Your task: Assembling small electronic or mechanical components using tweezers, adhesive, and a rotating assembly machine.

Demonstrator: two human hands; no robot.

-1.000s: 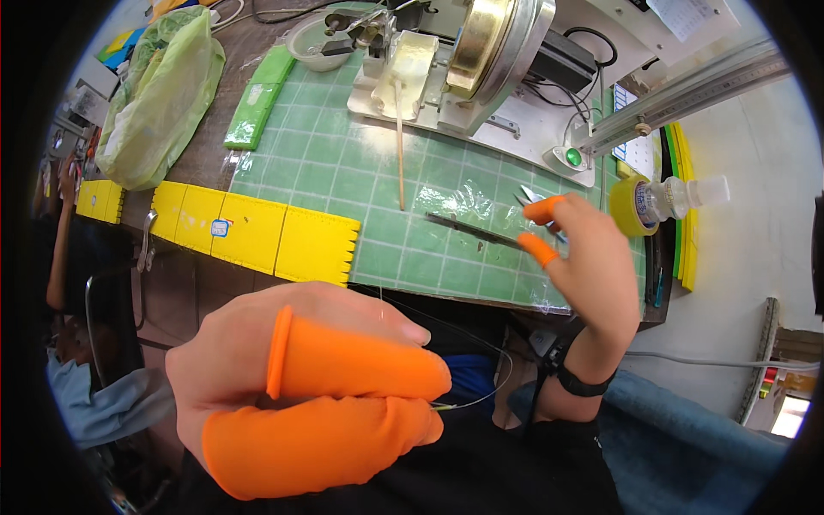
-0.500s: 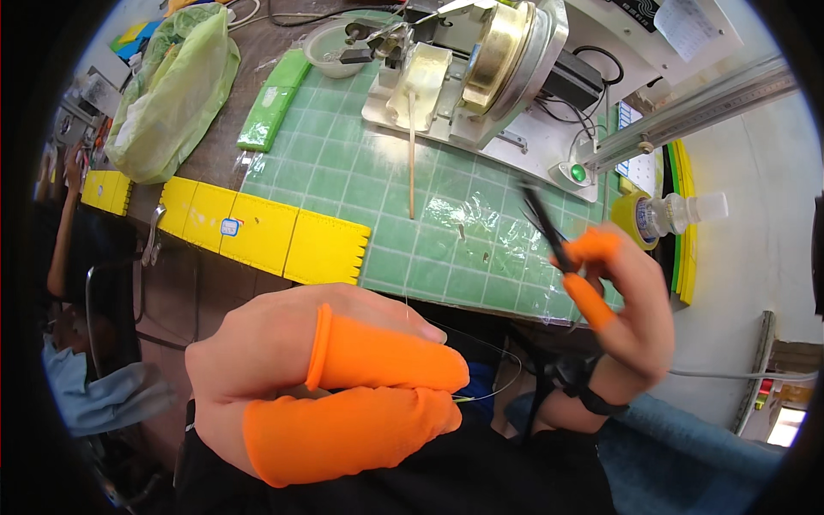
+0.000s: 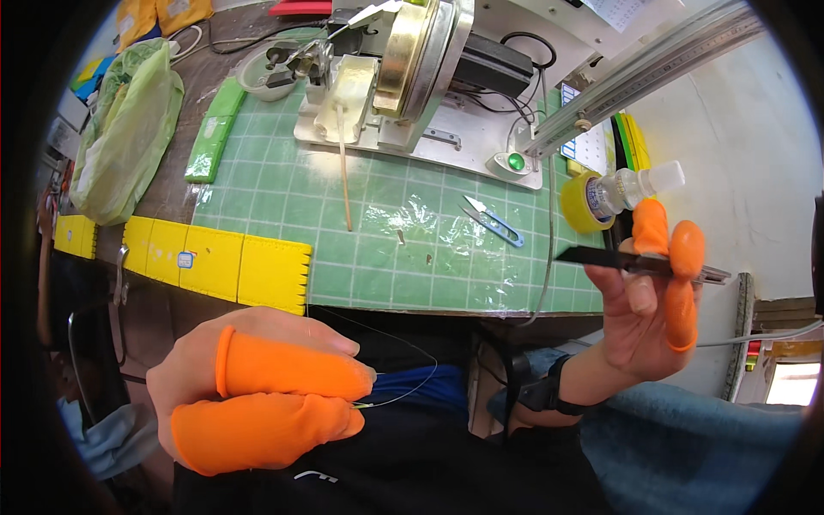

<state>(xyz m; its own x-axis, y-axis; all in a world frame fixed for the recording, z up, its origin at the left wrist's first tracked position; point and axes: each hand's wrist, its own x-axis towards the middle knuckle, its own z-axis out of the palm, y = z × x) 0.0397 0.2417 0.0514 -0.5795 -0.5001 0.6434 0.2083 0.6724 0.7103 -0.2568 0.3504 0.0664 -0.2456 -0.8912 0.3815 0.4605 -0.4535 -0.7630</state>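
My left hand (image 3: 266, 386) is at the lower left, with orange finger cots on its thumb and forefinger. They are pinched on a fine, clear thread (image 3: 436, 367), which loops out to the right; a short yellow-green piece (image 3: 364, 405) shows at the fingertips. My right hand (image 3: 648, 313), also wearing orange finger cots, is raised at the right of the mat. It grips a utility knife (image 3: 601, 258) with a dark, slanted blade pointing left and a metal handle end sticking out behind. Blue thread snips (image 3: 493, 221) lie on the green mat, apart from both hands.
A metal machine with a brass-coloured wheel (image 3: 403, 60) stands on the gridded green mat (image 3: 283, 189). A wooden stick (image 3: 346, 180) juts from it. Yellow strips (image 3: 215, 262) line the front edge; a tape roll (image 3: 582, 204) and clear bottle (image 3: 627, 186) stand at right.
My right hand has turned and swung outward to the right, so the knife now lies nearly level. The view has shifted, uncovering the snips; my left hand keeps its pinch on the thread.
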